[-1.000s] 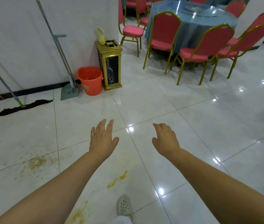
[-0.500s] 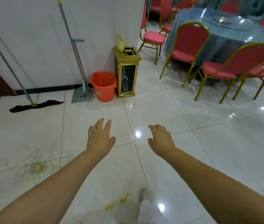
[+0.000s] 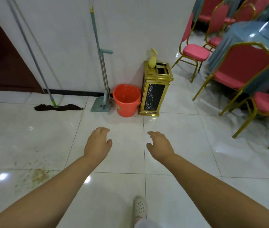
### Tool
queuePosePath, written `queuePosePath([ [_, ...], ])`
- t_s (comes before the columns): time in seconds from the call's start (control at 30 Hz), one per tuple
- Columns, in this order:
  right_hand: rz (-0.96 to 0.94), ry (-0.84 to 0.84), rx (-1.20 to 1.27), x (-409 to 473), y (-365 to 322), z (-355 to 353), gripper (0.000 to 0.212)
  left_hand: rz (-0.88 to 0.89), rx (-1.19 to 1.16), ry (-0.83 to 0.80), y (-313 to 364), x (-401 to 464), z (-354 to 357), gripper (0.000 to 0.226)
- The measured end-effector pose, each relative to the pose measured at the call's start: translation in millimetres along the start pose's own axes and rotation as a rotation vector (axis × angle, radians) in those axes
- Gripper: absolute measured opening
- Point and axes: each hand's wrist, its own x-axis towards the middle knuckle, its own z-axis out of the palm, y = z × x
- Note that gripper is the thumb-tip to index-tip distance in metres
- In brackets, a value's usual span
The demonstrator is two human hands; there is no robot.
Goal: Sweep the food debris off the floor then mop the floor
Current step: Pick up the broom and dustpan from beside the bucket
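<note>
A: Both hands empty. Left hand and right hand held out over the floor, fingers loose and a little curled, gripping nothing. No tool taken up yet.

B: Where's the mess?

A: Food debris, a yellowish scatter on the tiles, low left, beside the left forearm. Tools stand at the wall ahead: broom and dustpan set upright, just left of the orange bucket; flat mop leaning further left, dark pad on the floor.

B: So sweep first. Advice?

A: My judgement: reach for the broom handles, not the mop. Grip mid-shaft so the dustpan doesn't swing into the bucket, which stands just beside it. Leave the mop propped until the crumbs are up.

B: Room to work?

A: Open tile between the hands and the wall, and around the debris. Tight side is the right: gold bin with a spray bottle on top, then red chairs close together. Sweep leftward, away from chair legs. Glossy floor, possibly slick; one shoe visible below.
</note>
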Motion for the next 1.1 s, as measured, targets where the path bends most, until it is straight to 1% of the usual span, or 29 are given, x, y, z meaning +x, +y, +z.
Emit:
queuePosePath([
  [0.13,-0.052,-0.017,-0.025,80,17,-37,0.052,-0.083,-0.024,0.037,20,63,3,0.040],
  [0.27,-0.082,-0.025,-0.042,143,23,-59,0.052,-0.149,-0.052,0.044,27,106,4,0.039],
  [0.5,-0.186,-0.051,-0.040,238,-2,-72,0.047,-0.216,-0.109,0.012,12,180,0,0.035],
  [0.63,-0.216,-0.056,-0.079,293,-25,-80,0.044,-0.231,-0.135,0.009,-6,233,-6,0.034],
  [0.7,-0.213,-0.041,-0.077,323,-39,-82,0.039,-0.227,-0.145,0.014,-16,266,-14,0.034],
  [0.8,-0.184,-0.032,-0.090,370,-63,-88,0.024,-0.229,-0.167,0.016,-33,318,-32,0.034],
  [0.83,-0.184,-0.034,-0.092,384,-73,-91,0.022,-0.229,-0.170,0.017,-37,334,-38,0.034],
  [0.87,-0.190,-0.040,-0.089,397,-83,-94,0.023,-0.227,-0.174,0.021,-42,350,-45,0.034],
  [0.97,-0.192,-0.068,-0.091,438,-112,-100,0.041,-0.208,-0.183,0.049,-54,396,-62,0.032],
  [1.1,-0.220,-0.098,-0.108,482,-140,-105,0.044,-0.199,-0.177,0.069,-64,445,-81,0.029],
])
